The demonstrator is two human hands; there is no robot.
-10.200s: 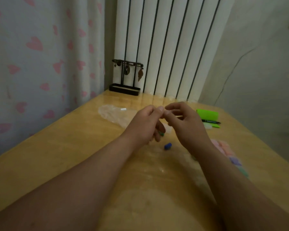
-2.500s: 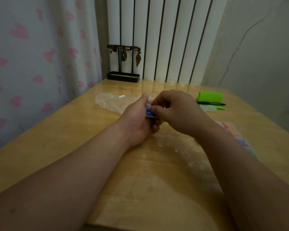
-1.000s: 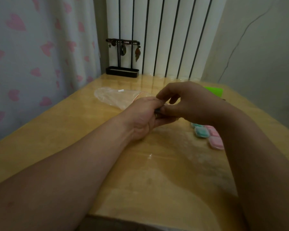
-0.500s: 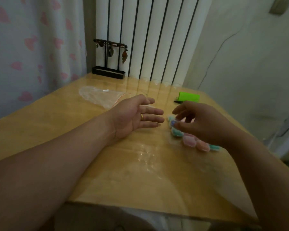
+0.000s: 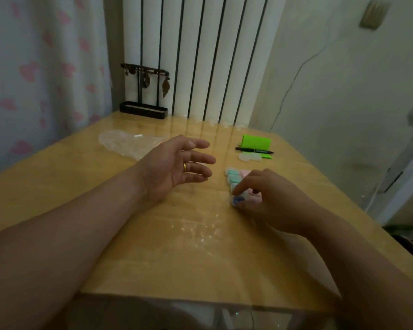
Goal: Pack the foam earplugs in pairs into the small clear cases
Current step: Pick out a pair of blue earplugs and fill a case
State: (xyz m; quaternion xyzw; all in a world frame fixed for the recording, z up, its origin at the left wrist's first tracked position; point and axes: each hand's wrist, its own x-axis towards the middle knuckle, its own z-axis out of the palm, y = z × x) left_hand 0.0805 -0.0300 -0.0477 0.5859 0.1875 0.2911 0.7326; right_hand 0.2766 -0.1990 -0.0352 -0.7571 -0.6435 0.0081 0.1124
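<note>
My right hand (image 5: 267, 198) pinches a small clear case with blue earplugs (image 5: 238, 200) inside and holds it down at the near end of a row of filled cases (image 5: 234, 177), teal and pink, on the wooden table (image 5: 177, 246). My left hand (image 5: 177, 167) hovers to the left of the row, palm turned inward, fingers relaxed and holding nothing; a gold ring sits on one finger. Two empty clear cases (image 5: 248, 157) lie farther back by the pen.
A crumpled clear plastic bag (image 5: 131, 146) lies at the back left. A black pen (image 5: 254, 151) and a green block (image 5: 256, 141) sit at the back right. A black jewellery stand (image 5: 144, 91) stands by the radiator. The table's front edge is close below my forearms.
My hands have come apart. The right hand carried the blue-filled case down to the row of cases on the right; the left hand let go and stays spread.
</note>
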